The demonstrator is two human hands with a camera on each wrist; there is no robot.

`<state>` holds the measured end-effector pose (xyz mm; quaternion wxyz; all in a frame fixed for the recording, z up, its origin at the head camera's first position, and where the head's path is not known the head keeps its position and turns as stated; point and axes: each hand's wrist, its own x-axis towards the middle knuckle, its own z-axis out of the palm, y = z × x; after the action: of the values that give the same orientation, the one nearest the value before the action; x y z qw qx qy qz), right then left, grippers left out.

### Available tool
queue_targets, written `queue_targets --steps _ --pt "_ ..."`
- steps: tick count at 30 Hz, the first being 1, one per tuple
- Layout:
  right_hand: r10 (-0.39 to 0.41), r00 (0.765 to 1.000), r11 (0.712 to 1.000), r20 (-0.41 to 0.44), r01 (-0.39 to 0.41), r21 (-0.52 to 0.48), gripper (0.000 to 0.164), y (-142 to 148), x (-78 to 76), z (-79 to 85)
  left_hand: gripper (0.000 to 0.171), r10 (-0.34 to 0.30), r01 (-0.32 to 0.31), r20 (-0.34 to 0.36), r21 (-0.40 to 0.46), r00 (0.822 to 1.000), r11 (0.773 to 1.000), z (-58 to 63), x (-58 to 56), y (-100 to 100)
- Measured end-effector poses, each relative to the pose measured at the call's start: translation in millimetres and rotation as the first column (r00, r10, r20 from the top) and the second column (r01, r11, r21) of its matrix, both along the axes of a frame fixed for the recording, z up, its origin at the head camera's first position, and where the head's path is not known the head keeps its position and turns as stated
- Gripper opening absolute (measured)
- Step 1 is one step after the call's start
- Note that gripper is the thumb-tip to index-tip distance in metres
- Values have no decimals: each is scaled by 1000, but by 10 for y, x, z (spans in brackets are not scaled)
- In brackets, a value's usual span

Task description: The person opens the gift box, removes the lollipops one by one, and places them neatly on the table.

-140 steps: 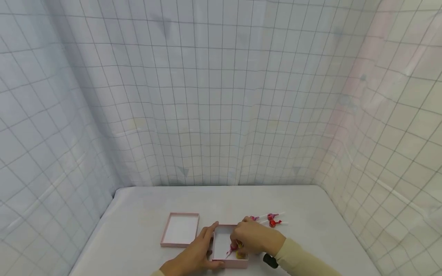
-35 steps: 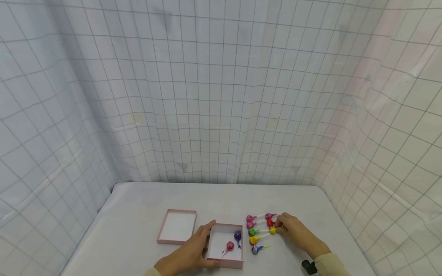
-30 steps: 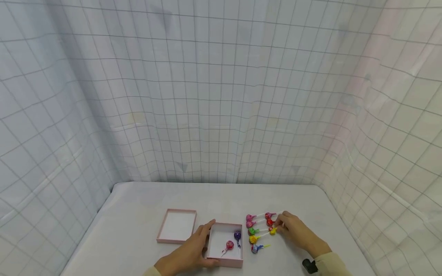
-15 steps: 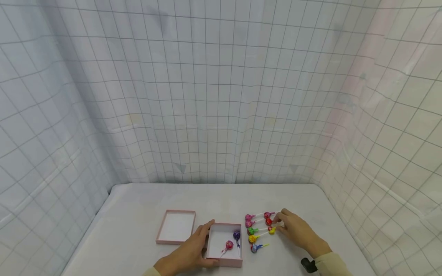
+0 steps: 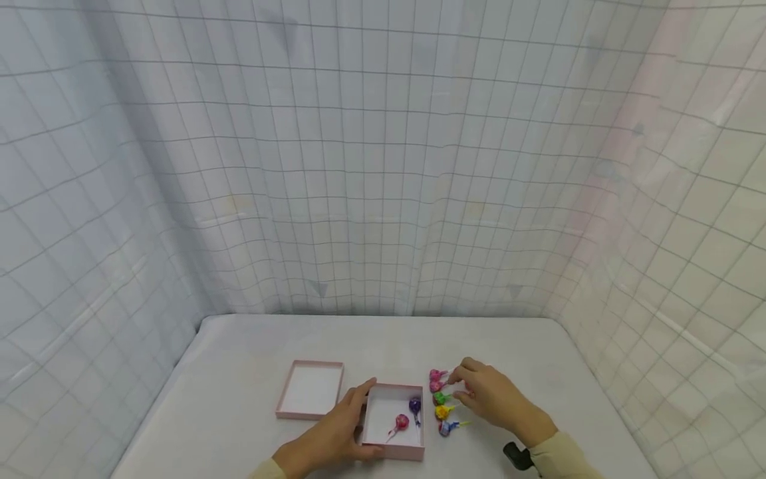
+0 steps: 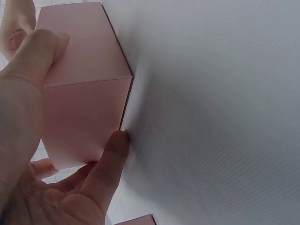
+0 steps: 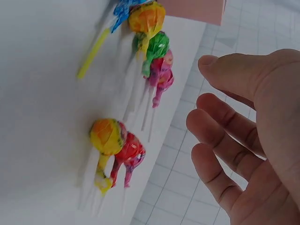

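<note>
In the head view my left hand point(image 5: 326, 436) holds the open pink box point(image 5: 403, 452), fingers along its left wall and thumb on the front. The left wrist view shows the thumb pressed on the pink wall point(image 6: 86, 42). Inside lie a pink lollipop point(image 5: 401, 421) and a purple lollipop point(image 5: 415, 404). My right hand point(image 5: 497, 402) hovers over the lollipops right of the box, fingers relaxed and holding nothing. Below it, the right wrist view has a yellow lollipop point(image 7: 107, 136) beside a red lollipop point(image 7: 130, 149), and a second cluster with orange-yellow point(image 7: 147, 19) and green point(image 7: 159, 44) ones.
The box's shallow pink lid point(image 5: 309, 389) lies inside up at the left. A blue lollipop point(image 5: 445, 429) with a yellow stick is nearest the front of the lollipop column. White gridded curtains point(image 5: 371, 199) surround the white table point(image 5: 251, 372).
My right hand left the box, set a yellow lollipop among those at the right, released it, then moved left above the lollipops. The left hand stays on the box.
</note>
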<state>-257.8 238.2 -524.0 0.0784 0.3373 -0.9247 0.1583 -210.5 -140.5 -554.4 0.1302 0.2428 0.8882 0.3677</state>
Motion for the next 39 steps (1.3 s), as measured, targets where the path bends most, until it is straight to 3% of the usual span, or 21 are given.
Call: queue_targets --steps 10,18,24,30,39 --pt "154 986 988 -61 -153 32 20 -386 -5 212 131 22 -21 25 -18 999 1000 -1 -9 20" --pt "265 963 959 -39 -259 116 22 -649 -30 375 129 15 -14 24 -19 1000 1000 15 4 12" --pt "336 939 921 75 -345 182 27 -871 -105 432 128 -6 6 -9 -6 1000 1000 10 8 -10" --pt "293 920 898 259 -358 256 28 -1102 -144 428 126 -24 24 -7 18 1000 1000 -6 1 -28" --pt "306 895 866 324 -403 297 26 -1313 -169 271 125 -33 33 1 51 999 998 -1 7 -42"
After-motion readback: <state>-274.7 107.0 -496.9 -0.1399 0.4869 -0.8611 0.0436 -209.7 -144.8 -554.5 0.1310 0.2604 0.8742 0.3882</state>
